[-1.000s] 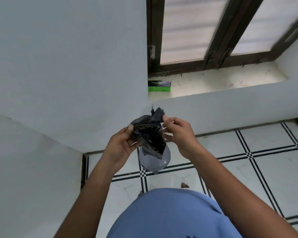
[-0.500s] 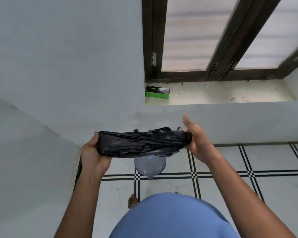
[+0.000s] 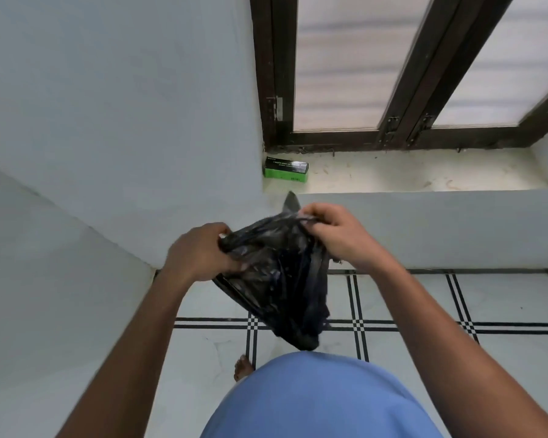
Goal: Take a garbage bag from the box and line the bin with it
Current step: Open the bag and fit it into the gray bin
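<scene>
1. Far left: plain pale wall (image 3: 108, 121), running down to a corner at the floor.
2. L hand (image 3: 200, 257): fingers curled, gripping the left edge of the black garbage bag (image 3: 282, 279) at its top.
3. Bag hangs crumpled btwn both hands, mid-air above the floor, bottom end dangling just over the person's blue shirt (image 3: 323, 399).
4. Green/black box (image 3: 286, 171) sits on the window sill (image 3: 424, 175), far-left corner, against the wall; well apart from the bag.
5. R hand (image 3: 339, 235): thumb + fingers pinching the bag's top right edge, w/ a small tip of plastic poking up beside it.
6. Bin: not visible; can't tell if it's behind the bag.
7. Right: white tiled floor (image 3: 456, 298) w/ black line pattern; dark-framed window (image 3: 393, 128) above the sill. Bare toes (image 3: 242, 368) show lower left of shirt.
</scene>
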A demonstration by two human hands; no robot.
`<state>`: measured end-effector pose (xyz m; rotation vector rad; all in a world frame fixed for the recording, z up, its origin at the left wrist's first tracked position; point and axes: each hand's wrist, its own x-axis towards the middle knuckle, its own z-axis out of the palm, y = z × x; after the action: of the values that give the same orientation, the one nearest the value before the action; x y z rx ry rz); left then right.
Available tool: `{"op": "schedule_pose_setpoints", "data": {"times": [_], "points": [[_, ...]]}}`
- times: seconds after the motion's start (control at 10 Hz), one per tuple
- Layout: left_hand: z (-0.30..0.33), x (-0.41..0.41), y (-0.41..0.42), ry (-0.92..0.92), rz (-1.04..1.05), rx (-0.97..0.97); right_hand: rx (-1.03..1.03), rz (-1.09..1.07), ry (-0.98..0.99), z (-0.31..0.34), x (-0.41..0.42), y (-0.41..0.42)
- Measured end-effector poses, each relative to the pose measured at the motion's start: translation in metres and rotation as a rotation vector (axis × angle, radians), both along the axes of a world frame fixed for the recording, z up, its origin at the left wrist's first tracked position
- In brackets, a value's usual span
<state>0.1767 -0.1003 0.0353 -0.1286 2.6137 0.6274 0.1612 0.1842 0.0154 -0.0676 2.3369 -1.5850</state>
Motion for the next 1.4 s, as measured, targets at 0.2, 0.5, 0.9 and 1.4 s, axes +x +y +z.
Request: {"op": "schedule_pose_setpoints", "data": {"times": [0.2, 0.5, 0.9, 1.4], "points": [[-0.015, 0.001, -0.054, -0.119, 0.391, 0.478, -0.034, -0.164, -0.105, 0.001, -0.006, 0.052], [-0.005, 0.024, -0.052, -0.344, 0.388, 1.173, -0.396, -0.07, -0.307, -0.012, 0.023, 0.045], [0.014, -0.029, -0.081, -0.26, -0.173, -0.109, 0.836, 0.233, -0.093, 0.016, 0.007, 0.033], [-0.146, 0.038, -0.027, -0.527, -0.312, -0.14, 0.787, 0.389, -0.482, -0.099, 0.074, -0.01]]}}
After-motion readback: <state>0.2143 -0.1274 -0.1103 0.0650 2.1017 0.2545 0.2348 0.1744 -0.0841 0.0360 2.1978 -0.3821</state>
